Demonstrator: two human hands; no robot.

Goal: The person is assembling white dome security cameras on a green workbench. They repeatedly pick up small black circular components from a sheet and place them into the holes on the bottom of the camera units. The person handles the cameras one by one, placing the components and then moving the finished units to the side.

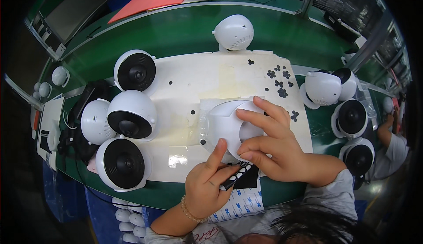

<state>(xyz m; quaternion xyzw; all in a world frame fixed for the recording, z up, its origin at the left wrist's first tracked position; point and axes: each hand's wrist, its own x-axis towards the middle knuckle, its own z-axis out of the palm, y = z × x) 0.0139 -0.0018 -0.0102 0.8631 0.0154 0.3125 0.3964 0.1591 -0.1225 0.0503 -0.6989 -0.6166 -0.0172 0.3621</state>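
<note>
A white rounded security camera lies on the pale board in front of me, its underside partly hidden by my fingers. My right hand is on it from the right, its fingers curled over the base and the thumb near the rim. My left hand is closed on a black sticker sheet with a row of white round spots. That hand's raised forefinger touches or nearly touches the camera's lower left edge. Whether a small pad is pinched in my right fingertips I cannot make out.
Black round pads are scattered over the pale board, mostly at right. White cameras with black fronts stand at left, others at right, one at the back. A printed backing sheet hangs at the near edge. Another person is at far right.
</note>
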